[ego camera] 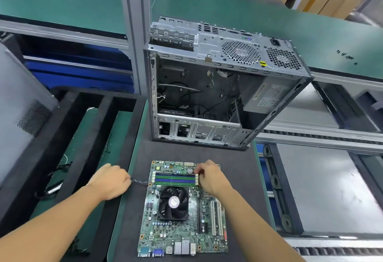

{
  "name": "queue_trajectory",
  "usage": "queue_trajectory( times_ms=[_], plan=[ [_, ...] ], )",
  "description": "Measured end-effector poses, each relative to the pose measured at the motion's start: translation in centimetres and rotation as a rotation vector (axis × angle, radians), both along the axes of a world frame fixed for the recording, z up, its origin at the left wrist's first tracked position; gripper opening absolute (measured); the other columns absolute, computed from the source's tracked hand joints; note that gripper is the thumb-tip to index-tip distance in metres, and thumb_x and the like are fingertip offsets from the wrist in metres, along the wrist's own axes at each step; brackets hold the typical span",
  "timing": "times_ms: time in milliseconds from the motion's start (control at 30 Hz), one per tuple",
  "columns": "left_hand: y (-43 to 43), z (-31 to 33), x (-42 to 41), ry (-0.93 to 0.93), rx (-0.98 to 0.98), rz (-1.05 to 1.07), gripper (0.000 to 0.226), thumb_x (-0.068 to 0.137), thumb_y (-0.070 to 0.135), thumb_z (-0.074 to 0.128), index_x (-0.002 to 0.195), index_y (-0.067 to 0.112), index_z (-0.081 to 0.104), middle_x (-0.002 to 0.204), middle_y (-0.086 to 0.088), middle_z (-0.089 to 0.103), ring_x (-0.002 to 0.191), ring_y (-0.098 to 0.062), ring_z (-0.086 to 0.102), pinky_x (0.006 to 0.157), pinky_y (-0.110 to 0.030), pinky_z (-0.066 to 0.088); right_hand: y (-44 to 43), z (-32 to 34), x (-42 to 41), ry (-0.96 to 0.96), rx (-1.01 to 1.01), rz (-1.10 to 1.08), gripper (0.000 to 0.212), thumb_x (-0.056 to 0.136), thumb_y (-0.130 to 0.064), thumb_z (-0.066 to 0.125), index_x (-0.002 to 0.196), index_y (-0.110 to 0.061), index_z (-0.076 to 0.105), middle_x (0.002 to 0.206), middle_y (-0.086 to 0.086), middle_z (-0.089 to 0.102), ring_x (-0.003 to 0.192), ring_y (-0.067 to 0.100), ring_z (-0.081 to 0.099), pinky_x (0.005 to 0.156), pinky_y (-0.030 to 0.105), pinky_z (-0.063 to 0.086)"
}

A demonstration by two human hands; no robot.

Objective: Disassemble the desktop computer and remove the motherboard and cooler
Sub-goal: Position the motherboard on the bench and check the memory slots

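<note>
**A:** Where is the green rectangular motherboard (182, 207) lying at this point?

**B:** It is lying flat on the dark grey mat of the desk (238, 178), out of the open grey metal computer case (217, 87), which is standing at twelve o'clock from it. The black square cooler fan (173, 202) is sitting at the board's middle, seemingly not yet detached.

**A:** And the hands?

**B:** The left hand (109, 181) is closing its grip on a thin twisted wire (141, 182) running to the board's nine o'clock edge. The right hand (211, 175) is pinching narrowly at the one o'clock end of the blue and green memory slots (175, 179).

**A:** Which matters for the cooler?

**B:** I am judging that the fan is lying at five o'clock from the left hand and seven o'clock from the right, the right being nearer. The board's long axis is running twelve to six.

**A:** Anything hidden?

**B:** The right fingertips are covering whatever they are gripping, and the wire's plug is too small to make out.
</note>
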State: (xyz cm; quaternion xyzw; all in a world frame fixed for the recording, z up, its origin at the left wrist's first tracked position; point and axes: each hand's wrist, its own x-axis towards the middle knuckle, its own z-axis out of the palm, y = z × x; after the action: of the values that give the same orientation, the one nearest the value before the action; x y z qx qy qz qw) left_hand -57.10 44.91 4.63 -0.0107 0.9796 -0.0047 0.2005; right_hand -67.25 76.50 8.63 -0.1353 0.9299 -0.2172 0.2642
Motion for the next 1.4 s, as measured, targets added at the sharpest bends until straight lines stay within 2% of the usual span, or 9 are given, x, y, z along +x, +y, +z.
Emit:
queue_trajectory(
  times_ms=[200, 367, 500, 600, 667, 900, 1167, 1300, 1400],
  plan=[
    [0.4, 0.6, 0.0, 0.009, -0.132, 0.098, 0.034, 0.093, 0.028, 0.032, 0.081, 0.026, 0.064, 0.092, 0.008, 0.061, 0.092, -0.015, 0.057, 0.082, -0.033, 0.034, 0.0, 0.0, 0.3, -0.032, -0.032, -0.095, 0.02, 0.093, -0.012, 0.052, 0.103, -0.016, 0.068, 0.089, -0.005, 0.059, 0.077, 0.014, 0.056, 0.075, 0.025, 0.048],
    [3.4, 2.3, -1.9, 0.287, 0.283, 0.213, 0.029, 0.096, 0.037, 0.043, 0.086, 0.026, 0.069, 0.087, 0.011, 0.061, 0.091, -0.015, 0.06, 0.08, -0.033, 0.044, -0.4, -0.1, 0.3, -0.066, -0.032, -0.242, 0.018, 0.099, -0.027, 0.055, 0.094, -0.013, 0.065, 0.079, -0.002, 0.062, 0.075, 0.018, 0.058, 0.071, 0.027, 0.048],
    [6.1, 3.9, -3.4, 0.054, 0.617, 0.377, 0.026, 0.096, 0.048, 0.056, 0.08, 0.032, 0.067, 0.069, 0.013, 0.065, 0.059, -0.002, 0.056, 0.063, -0.026, 0.044, -0.3, -0.2, 0.1, -0.092, 0.0, -0.3, 0.036, 0.098, -0.031, 0.057, 0.067, -0.015, 0.065, 0.07, 0.0, 0.069, 0.059, 0.013, 0.059, 0.062, 0.022, 0.047],
    [6.3, 3.8, -4.1, -0.014, 0.587, 0.486, 0.029, 0.093, 0.05, 0.06, 0.076, 0.028, 0.068, 0.067, 0.011, 0.067, 0.062, -0.007, 0.058, 0.07, -0.028, 0.046, -0.2, 0.0, -0.2, -0.141, 0.015, -0.302, 0.043, 0.097, -0.03, 0.058, 0.056, -0.018, 0.062, 0.057, -0.007, 0.063, 0.048, 0.006, 0.051, 0.053, 0.018, 0.043],
    [6.3, 3.5, -4.5, -0.119, 0.736, 0.626, 0.022, 0.093, 0.04, 0.065, 0.081, 0.022, 0.071, 0.07, 0.006, 0.072, 0.056, -0.009, 0.06, 0.057, -0.022, 0.042, -0.4, 0.1, -0.3, -0.177, 0.012, -0.292, 0.043, 0.098, -0.029, 0.057, 0.057, -0.017, 0.062, 0.057, -0.005, 0.063, 0.046, 0.005, 0.05, 0.051, 0.017, 0.043],
    [5.8, 3.2, -4.4, -0.26, 0.742, 0.878, 0.021, 0.087, 0.03, 0.073, 0.093, 0.01, 0.073, 0.077, 0.004, 0.075, 0.058, -0.011, 0.066, 0.054, -0.02, 0.039, -0.4, -0.1, -0.6, -0.228, -0.017, -0.322, 0.041, 0.098, -0.023, 0.056, 0.059, -0.015, 0.065, 0.048, -0.005, 0.059, 0.048, 0.009, 0.053, 0.064, 0.023, 0.052],
    [6.8, 2.8, -4.8, -0.198, 0.729, 0.931, 0.018, 0.086, 0.034, 0.073, 0.089, 0.016, 0.074, 0.078, 0.003, 0.075, 0.059, -0.012, 0.07, 0.058, -0.023, 0.038, -0.4, -0.6, -0.9, -0.257, -0.038, -0.321, 0.032, 0.097, -0.021, 0.056, 0.086, 0.004, 0.073, 0.07, 0.012, 0.064, 0.069, 0.024, 0.058, 0.084, 0.038, 0.058],
    [6.8, 2.6, -5.1, -0.181, 0.736, 0.918, 0.016, 0.088, 0.027, 0.074, 0.089, 0.011, 0.075, 0.077, 0.0, 0.074, 0.054, -0.013, 0.067, 0.053, -0.023, 0.048, -0.9, -0.5, -0.9, -0.259, -0.024, -0.33, 0.025, 0.096, -0.015, 0.052, 0.079, -0.003, 0.066, 0.085, 0.02, 0.069, 0.073, 0.027, 0.059, 0.087, 0.043, 0.057],
    [7.0, 2.5, -5.4, -0.164, 0.755, 0.918, 0.017, 0.089, 0.021, 0.074, 0.089, 0.004, 0.074, 0.08, -0.006, 0.073, 0.061, -0.019, 0.07, 0.075, -0.032, 0.06, -1.3, -0.3, -0.9, -0.254, 0.023, -0.326, 0.027, 0.09, -0.009, 0.048, 0.091, 0.005, 0.071, 0.091, 0.02, 0.07, 0.081, 0.03, 0.065, 0.086, 0.039, 0.058]
  ],
)
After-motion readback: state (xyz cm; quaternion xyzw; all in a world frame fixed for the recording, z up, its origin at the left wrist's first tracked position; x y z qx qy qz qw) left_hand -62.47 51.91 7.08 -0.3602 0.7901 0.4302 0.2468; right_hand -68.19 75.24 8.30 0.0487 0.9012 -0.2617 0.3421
